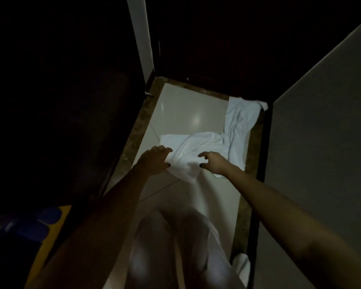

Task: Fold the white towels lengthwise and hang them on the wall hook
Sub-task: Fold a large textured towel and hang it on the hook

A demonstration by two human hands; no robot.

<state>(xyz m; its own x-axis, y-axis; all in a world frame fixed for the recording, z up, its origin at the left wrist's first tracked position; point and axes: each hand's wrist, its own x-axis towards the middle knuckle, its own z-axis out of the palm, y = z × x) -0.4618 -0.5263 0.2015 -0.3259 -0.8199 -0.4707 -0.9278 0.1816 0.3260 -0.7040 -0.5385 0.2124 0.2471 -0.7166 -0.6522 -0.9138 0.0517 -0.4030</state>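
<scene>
Rumpled white towel [204,146] on glossy tiles [186,109], left hand [154,161] pinching its edge, right hand [214,163] loosely curled, grip unclear

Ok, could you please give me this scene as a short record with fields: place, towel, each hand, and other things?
place: dim narrow passage, pale tiled floor
towel: white towel, crumpled on the floor, unfolded, reaching to the far right corner
left hand: at the towel's near edge, seems to pinch it
right hand: fingers curled over the towel; grip unclear
other: blue slippers at near left
wall hook: not in view
</scene>
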